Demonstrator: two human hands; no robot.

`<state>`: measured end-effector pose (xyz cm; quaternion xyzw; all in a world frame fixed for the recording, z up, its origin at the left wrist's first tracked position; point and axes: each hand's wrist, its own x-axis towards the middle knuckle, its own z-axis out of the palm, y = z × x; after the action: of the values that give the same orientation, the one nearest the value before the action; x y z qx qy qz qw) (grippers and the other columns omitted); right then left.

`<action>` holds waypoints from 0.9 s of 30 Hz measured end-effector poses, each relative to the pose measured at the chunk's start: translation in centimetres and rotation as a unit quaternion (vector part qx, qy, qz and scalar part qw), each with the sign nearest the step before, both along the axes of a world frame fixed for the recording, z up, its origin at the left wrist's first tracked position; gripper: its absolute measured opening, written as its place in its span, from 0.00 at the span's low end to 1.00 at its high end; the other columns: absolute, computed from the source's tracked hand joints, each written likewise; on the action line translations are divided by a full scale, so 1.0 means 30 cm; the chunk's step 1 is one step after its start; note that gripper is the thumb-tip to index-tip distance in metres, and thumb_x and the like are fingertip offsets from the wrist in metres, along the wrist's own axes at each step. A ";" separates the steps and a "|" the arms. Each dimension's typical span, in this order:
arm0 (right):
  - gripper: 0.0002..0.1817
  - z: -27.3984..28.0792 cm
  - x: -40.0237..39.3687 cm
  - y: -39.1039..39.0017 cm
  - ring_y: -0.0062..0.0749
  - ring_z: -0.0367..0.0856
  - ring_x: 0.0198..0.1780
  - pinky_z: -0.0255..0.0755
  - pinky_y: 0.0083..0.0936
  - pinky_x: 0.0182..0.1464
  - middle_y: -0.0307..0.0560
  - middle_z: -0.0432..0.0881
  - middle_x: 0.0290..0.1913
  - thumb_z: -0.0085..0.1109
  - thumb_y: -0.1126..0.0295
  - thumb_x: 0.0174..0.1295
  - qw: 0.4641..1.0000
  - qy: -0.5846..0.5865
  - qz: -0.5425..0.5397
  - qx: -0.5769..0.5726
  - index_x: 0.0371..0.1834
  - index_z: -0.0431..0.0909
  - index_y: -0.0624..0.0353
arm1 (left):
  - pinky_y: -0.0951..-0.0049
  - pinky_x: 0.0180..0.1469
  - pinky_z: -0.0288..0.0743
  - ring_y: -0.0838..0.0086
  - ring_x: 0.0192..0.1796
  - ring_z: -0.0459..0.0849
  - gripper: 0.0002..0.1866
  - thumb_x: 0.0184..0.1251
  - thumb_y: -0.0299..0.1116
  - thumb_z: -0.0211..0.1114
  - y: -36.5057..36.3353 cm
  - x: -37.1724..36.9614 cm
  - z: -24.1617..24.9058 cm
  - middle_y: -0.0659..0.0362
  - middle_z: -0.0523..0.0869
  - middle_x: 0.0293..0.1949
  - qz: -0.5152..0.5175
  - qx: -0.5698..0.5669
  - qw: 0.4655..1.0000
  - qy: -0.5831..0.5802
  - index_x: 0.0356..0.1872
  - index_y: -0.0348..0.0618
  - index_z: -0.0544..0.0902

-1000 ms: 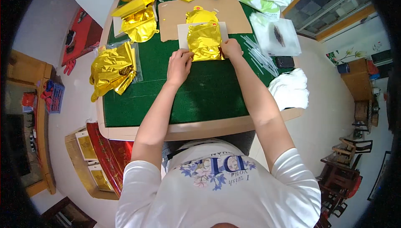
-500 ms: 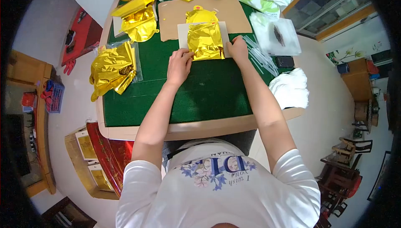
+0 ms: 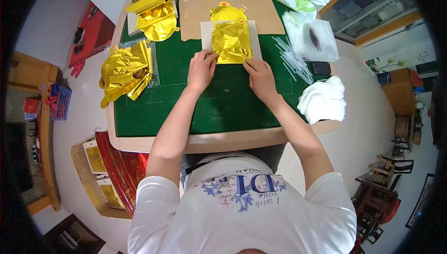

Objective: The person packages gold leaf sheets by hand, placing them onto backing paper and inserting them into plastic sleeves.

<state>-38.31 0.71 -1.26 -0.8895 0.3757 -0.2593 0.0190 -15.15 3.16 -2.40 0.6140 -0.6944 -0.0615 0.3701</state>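
A flat gold foil balloon (image 3: 231, 37) lies folded over a pale card (image 3: 206, 33), its rounded top with a small red mark showing beyond the card's far edge. My left hand (image 3: 201, 71) has its fingers bent and pinching the foil's near left corner. At the near right corner, my right hand (image 3: 260, 76) holds the foil between thumb and fingertips. The foil's lower part is creased into a band between both hands. Exactly how the fingertips grip the edge is partly hidden.
Brown cardboard (image 3: 193, 14) lies behind the card on the green table mat (image 3: 200, 116). More gold foil (image 3: 128, 72) is piled at left and at the back. White plastic sticks (image 3: 294, 61), clear bags (image 3: 326, 40), a black box (image 3: 320, 68) and a white stack (image 3: 322, 99) sit at right.
My right hand has moved from the card's right edge down and left to the foil's near right corner. My left hand has stayed close to the left corner.
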 end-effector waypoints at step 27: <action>0.12 -0.011 0.033 -0.173 0.39 0.83 0.42 0.68 0.44 0.45 0.42 0.84 0.38 0.63 0.56 0.57 0.904 -0.012 -0.327 0.274 0.32 0.83 0.53 | 0.63 0.54 0.72 0.62 0.52 0.78 0.11 0.60 0.26 0.64 -0.003 -0.004 -0.009 0.58 0.81 0.47 0.002 -0.015 1.000 -0.009 0.45 0.43 0.84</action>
<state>-37.31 -4.48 -1.60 -0.6731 0.7016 -0.1488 0.1807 -15.26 3.06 -2.68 0.6103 -0.6974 -0.0444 0.3732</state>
